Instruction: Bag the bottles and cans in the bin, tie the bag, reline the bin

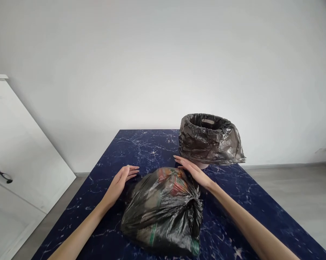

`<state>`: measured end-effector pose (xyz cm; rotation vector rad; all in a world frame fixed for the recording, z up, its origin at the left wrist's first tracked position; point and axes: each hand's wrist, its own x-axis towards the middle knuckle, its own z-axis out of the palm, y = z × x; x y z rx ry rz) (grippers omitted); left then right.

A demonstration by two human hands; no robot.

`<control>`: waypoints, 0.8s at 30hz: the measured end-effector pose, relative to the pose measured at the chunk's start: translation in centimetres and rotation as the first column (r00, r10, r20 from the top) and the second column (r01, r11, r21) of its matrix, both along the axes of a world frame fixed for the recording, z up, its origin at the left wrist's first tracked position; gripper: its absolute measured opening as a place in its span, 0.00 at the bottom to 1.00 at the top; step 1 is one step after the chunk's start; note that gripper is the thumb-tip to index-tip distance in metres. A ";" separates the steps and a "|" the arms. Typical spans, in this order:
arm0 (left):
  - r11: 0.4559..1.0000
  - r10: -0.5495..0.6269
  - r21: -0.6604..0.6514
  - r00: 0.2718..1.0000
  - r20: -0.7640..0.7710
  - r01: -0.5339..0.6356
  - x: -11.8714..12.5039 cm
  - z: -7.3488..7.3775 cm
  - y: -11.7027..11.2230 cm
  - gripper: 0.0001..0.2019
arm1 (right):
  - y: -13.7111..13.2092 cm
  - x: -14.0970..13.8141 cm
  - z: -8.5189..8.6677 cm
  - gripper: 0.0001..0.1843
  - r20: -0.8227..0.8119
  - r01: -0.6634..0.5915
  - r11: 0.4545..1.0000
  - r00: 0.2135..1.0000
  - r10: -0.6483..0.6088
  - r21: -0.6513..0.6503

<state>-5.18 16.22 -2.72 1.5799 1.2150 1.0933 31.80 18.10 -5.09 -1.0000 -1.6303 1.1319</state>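
A filled black garbage bag (pixel 163 213) lies on the blue marbled table in front of me, its neck gathered and twisted at the right. Through the thin plastic, orange, red and green items show faintly. My left hand (pixel 122 177) is beside the bag's upper left, fingers stretched out and holding nothing. At the bag's upper right, my right hand (pixel 192 169) has its fingers extended flat; whether it touches the plastic I cannot tell. Just beyond it stands a trash bin (pixel 203 166) lined with a black bag (pixel 208 142) folded over its rim.
The dark blue table (pixel 141 144) with white veins reaches back to a plain pale wall (pixel 152 65). On the left is a white cabinet (pixel 19 151) with a black handle (pixel 2 176). Grey wood-look floor (pixel 300 187) shows at the right.
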 end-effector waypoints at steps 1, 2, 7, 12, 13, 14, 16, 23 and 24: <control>1.000 0.017 0.000 1.000 0.000 -0.017 0.0 -0.1 0.3 0.30 | 1.2 -0.4 -0.1 0.34 -0.028 -0.044 0.998 0.999 0.043 -0.036; 1.000 0.027 -0.003 1.000 -0.006 -0.027 0.0 -0.1 0.4 0.30 | 2.3 -0.8 -0.1 0.36 -0.056 -0.080 0.994 0.996 0.076 -0.068; 1.000 0.016 -0.019 0.997 -0.076 -0.018 -0.1 0.2 -0.2 0.30 | 4.7 -2.1 -0.3 0.53 -0.157 -0.094 0.982 0.985 0.069 -0.164; 0.999 0.032 -0.020 0.994 -0.107 -0.034 -0.1 0.2 -0.3 0.30 | 2.4 -2.0 0.0 0.66 -0.185 -0.029 0.973 0.983 -0.014 -0.230; 0.999 0.033 -0.020 0.993 -0.111 -0.036 -0.2 0.2 -0.2 0.30 | 1.8 -1.8 0.0 0.66 -0.190 -0.015 0.971 0.981 -0.032 -0.238; 0.999 0.035 -0.019 0.993 -0.116 -0.037 -0.2 0.1 -0.2 0.30 | 1.2 -1.6 0.1 0.65 -0.199 0.001 0.970 0.979 -0.051 -0.243; 0.999 0.038 -0.019 0.991 -0.128 -0.041 -0.2 0.1 -0.1 0.30 | 0.3 -1.2 0.0 0.63 -0.219 0.045 0.969 0.971 -0.100 -0.242; 0.999 0.044 -0.009 0.984 -0.170 -0.046 0.0 0.5 -0.3 0.30 | -2.5 0.6 -1.4 0.55 -0.297 0.231 0.955 0.913 -0.278 -0.185; 0.999 0.043 -0.008 0.983 -0.176 -0.045 0.0 0.6 -0.3 0.30 | -3.0 0.9 -1.6 0.55 -0.306 0.248 0.951 0.905 -0.295 -0.184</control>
